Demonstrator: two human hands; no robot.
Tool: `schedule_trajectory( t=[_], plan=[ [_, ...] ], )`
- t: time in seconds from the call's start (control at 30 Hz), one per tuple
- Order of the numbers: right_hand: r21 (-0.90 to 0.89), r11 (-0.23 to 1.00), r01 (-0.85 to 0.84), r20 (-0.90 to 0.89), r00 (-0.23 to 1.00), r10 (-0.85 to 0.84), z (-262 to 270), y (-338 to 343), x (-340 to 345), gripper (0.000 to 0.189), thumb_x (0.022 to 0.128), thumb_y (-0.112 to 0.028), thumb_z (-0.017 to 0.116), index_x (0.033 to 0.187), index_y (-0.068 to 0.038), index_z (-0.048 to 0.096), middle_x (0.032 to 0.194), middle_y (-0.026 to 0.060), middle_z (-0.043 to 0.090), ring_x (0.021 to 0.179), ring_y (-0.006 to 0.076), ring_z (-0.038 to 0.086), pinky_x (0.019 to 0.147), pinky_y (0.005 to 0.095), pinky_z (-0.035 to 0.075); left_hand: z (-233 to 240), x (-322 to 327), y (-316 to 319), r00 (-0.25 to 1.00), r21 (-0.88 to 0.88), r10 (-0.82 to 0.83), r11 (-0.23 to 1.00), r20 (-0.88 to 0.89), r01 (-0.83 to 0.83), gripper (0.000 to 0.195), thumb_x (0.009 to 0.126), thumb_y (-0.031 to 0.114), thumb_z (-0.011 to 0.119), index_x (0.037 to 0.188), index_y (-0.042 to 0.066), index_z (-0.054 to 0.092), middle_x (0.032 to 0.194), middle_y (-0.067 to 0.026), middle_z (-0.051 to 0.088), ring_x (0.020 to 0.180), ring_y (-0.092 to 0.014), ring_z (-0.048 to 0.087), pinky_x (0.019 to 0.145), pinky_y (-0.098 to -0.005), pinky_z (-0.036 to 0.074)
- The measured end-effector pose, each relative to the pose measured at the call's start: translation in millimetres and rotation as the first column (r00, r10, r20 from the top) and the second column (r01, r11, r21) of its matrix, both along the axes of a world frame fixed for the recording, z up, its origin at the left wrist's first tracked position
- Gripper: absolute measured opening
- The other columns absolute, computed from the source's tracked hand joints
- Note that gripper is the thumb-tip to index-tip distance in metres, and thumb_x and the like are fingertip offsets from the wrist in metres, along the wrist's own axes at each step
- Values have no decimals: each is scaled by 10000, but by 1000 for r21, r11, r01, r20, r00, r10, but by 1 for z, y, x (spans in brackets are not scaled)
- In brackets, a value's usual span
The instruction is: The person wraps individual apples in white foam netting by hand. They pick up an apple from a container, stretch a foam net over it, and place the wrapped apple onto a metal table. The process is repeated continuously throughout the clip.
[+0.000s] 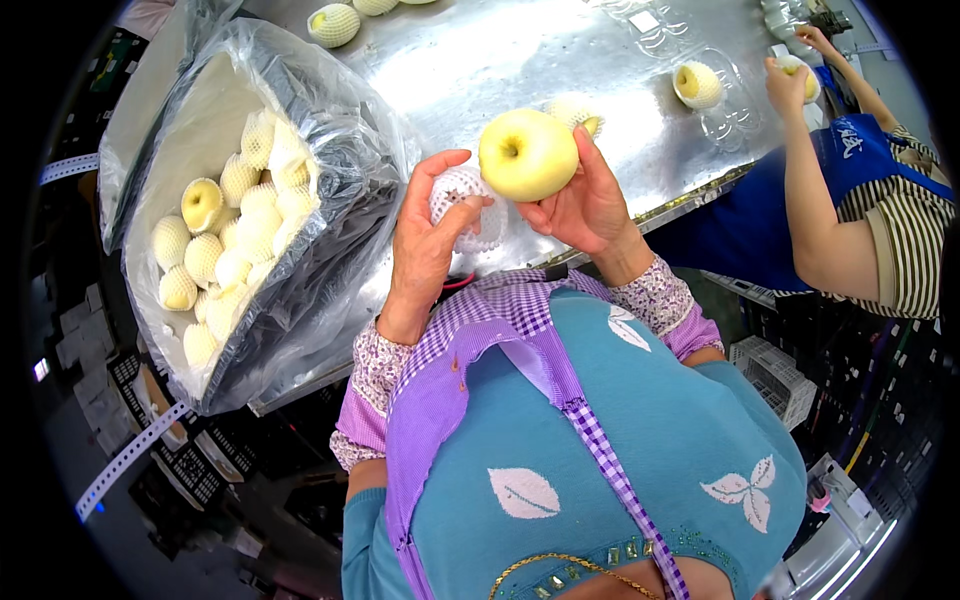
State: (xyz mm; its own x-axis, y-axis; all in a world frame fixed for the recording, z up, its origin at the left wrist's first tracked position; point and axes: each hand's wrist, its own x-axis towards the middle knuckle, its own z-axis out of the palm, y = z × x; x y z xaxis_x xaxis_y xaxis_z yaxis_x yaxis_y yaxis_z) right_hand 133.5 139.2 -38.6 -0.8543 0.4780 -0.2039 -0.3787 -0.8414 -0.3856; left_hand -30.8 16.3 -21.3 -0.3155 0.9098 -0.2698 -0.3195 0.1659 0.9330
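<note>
Between thumb and fingers, my right hand (589, 199) holds a bare yellow apple (529, 154) above the metal table's near edge, its dimpled end facing me. Just left of it, my left hand (431, 225) grips a white foam net sleeve (469, 206), which is spread with its opening showing; no fruit is visible in it. Partly hidden behind the apple, another yellow fruit in a foam net (574, 112) rests on the metal table (465, 67).
A plastic-lined box (176, 105) of foam-netted fruit (202, 259) stands at left. More netted fruit (334, 25) lies at the table's top. At right are a netted fruit (697, 85), a clear plastic tray (731, 112) and a co-worker in a blue apron (757, 210), holding a netted fruit.
</note>
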Motion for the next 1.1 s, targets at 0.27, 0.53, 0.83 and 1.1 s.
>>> schedule_trajectory(
  t=[0.27, 0.53, 0.83, 1.1],
  plan=[
    [-15, 1000, 18, 71, 997, -17, -4, 0, 2, 811, 1003, -712, 224, 1433, -65, 456, 1186, 244, 644, 658, 198, 629, 498, 289, 479, 19, 9, 3, 680, 250, 99, 960, -727, 127, 497, 834, 114, 700, 1320, 67, 601, 1230, -143, 622, 1125, -302, 580, 1029, -381, 424],
    [-129, 992, 19, 60, 998, -11, 12, -5, -3, 779, 1019, -676, 212, 1424, -60, 464, 1195, 186, 655, 749, 221, 670, 560, 313, 544, 34, 14, 10, 381, 379, 274, 895, -883, 235, 632, 676, 113, 865, 1280, 156, 684, 1074, -163, 589, 897, -264, 597, 731, -353, 513],
    [527, 842, -118, 346, 934, -86, 26, 3, -5, 604, 1095, -505, 289, 1419, -27, 468, 1217, 97, 625, 1053, 138, 618, 896, 295, 523, -9, 13, 11, 772, 295, 216, 955, -597, -39, 483, 832, 193, 797, 1240, 43, 588, 1219, -115, 590, 1044, -217, 548, 944, -333, 435],
    [673, 696, -251, 444, 890, -108, 34, 7, 1, 517, 1087, -395, 417, 1432, -13, 460, 1184, 93, 577, 1003, 118, 593, 759, 250, 527, -14, 7, 6, 988, 180, 78, 978, 136, -102, 462, 986, 347, 655, 1325, 71, 507, 1259, -70, 590, 1177, -147, 543, 1048, -339, 416]
  ],
)
